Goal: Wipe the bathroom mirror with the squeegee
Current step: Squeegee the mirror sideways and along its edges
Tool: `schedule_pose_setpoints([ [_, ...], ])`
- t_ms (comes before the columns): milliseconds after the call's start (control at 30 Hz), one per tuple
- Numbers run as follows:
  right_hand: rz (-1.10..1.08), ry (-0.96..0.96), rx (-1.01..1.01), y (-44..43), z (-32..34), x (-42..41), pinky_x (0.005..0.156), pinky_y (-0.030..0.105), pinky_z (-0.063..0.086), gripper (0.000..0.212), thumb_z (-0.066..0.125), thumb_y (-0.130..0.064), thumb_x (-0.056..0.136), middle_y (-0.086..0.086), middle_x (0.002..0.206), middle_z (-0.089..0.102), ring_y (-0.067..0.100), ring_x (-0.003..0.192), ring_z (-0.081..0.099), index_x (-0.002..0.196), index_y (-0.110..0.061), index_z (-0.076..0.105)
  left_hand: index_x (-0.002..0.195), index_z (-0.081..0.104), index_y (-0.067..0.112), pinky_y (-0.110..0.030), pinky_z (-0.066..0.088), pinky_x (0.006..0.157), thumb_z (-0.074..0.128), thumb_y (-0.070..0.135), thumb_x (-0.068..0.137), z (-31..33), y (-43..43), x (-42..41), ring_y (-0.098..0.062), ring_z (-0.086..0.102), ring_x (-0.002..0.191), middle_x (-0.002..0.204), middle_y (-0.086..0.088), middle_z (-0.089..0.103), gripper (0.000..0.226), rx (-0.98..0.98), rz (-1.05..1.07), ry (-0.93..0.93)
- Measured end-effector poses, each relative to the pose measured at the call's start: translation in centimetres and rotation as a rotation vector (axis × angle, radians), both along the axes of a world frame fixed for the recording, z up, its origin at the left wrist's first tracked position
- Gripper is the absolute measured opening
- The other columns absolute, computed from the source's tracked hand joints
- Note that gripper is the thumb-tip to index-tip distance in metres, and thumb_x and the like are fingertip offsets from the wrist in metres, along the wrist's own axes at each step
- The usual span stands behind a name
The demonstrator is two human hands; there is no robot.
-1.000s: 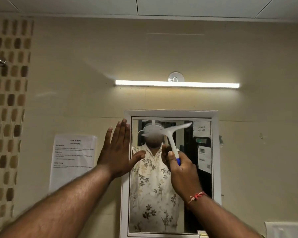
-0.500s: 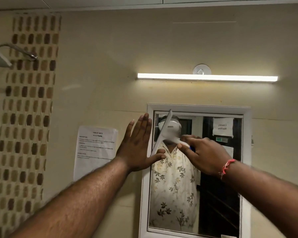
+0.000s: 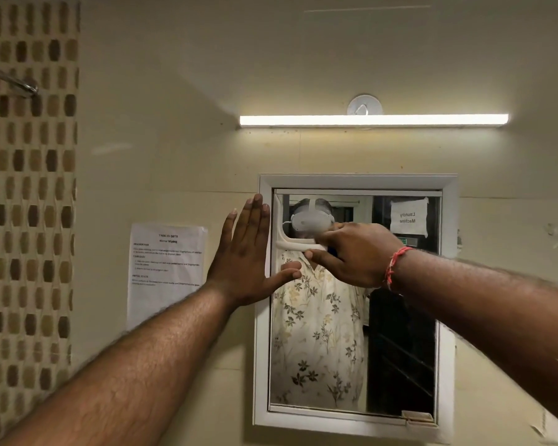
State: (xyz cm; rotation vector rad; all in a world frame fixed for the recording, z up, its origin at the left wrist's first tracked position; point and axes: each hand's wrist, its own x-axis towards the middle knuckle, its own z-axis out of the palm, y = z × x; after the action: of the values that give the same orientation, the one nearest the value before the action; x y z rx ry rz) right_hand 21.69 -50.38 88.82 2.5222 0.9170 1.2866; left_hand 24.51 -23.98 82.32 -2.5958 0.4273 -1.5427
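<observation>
A white-framed bathroom mirror (image 3: 400, 333) hangs on the beige wall. My right hand (image 3: 351, 252) grips the handle of a white squeegee (image 3: 282, 239). Its blade stands vertical against the glass at the mirror's upper left edge, and the handle runs horizontally into my fist. My left hand (image 3: 245, 252) lies flat with fingers spread on the wall and the mirror's left frame, thumb resting on the glass. A person in a floral shirt shows in the reflection.
A lit tube light (image 3: 372, 120) runs above the mirror. A printed paper sheet (image 3: 166, 268) is taped to the wall left of the mirror. A brown mosaic tile strip (image 3: 26, 220) and a metal bracket (image 3: 16, 82) are at far left.
The squeegee blade turned from slanted to vertical and shifted left to the mirror's left edge. My right hand swung to a horizontal grip. My left hand stayed flat on the frame.
</observation>
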Motion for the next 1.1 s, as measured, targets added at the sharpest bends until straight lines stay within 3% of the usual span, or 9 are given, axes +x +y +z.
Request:
schedule_pose_setpoints([
  [233, 0.016, 0.017, -0.015, -0.1, 0.5, 0.5, 0.053, 0.025, 0.047, 0.070, 0.019, -0.083, 0.096, -0.009, 0.080, 0.067, 0.008, 0.066, 0.063, 0.099, -0.036, 0.071, 0.178, -0.021, 0.009, -0.062, 0.000, 0.144, 0.027, 0.102, 0.097, 0.1, 0.1, -0.1, -0.028, -0.027, 0.175, 0.186, -0.011, -0.034, 0.133, 0.011, 0.014, 0.002],
  [500, 0.029, 0.000, -0.023, -0.9, 0.6, 1.1, 0.058, 0.032, 0.061, 0.071, 0.016, -0.085, 0.095, -0.009, 0.082, 0.069, 0.010, 0.065, 0.066, 0.095, -0.036, 0.068, 0.178, -0.022, 0.009, -0.060, -0.001, 0.144, 0.023, 0.104, 0.095, 0.2, 0.1, -0.4, -0.027, -0.028, 0.175, 0.186, -0.012, -0.035, 0.135, 0.016, 0.027, 0.015],
  [767, 0.036, 0.022, 0.002, -0.6, 0.3, 0.8, 0.054, 0.026, 0.053, 0.077, 0.013, -0.086, 0.091, -0.007, 0.081, 0.068, 0.009, 0.064, 0.064, 0.098, -0.036, 0.071, 0.178, -0.023, 0.010, -0.061, -0.001, 0.144, 0.017, 0.106, 0.092, 0.1, -0.1, -0.2, -0.028, -0.029, 0.175, 0.185, -0.011, -0.037, 0.135, 0.002, 0.022, 0.025],
  [1100, -0.001, 0.036, -0.012, -0.4, 0.6, 0.7, 0.061, 0.031, 0.060, 0.084, 0.011, -0.086, 0.089, -0.007, 0.085, 0.071, 0.011, 0.068, 0.067, 0.104, -0.033, 0.073, 0.178, -0.021, 0.009, -0.062, 0.000, 0.144, 0.021, 0.105, 0.094, 0.0, 0.0, 0.0, -0.029, -0.028, 0.175, 0.186, -0.011, -0.035, 0.135, 0.004, 0.009, 0.019],
])
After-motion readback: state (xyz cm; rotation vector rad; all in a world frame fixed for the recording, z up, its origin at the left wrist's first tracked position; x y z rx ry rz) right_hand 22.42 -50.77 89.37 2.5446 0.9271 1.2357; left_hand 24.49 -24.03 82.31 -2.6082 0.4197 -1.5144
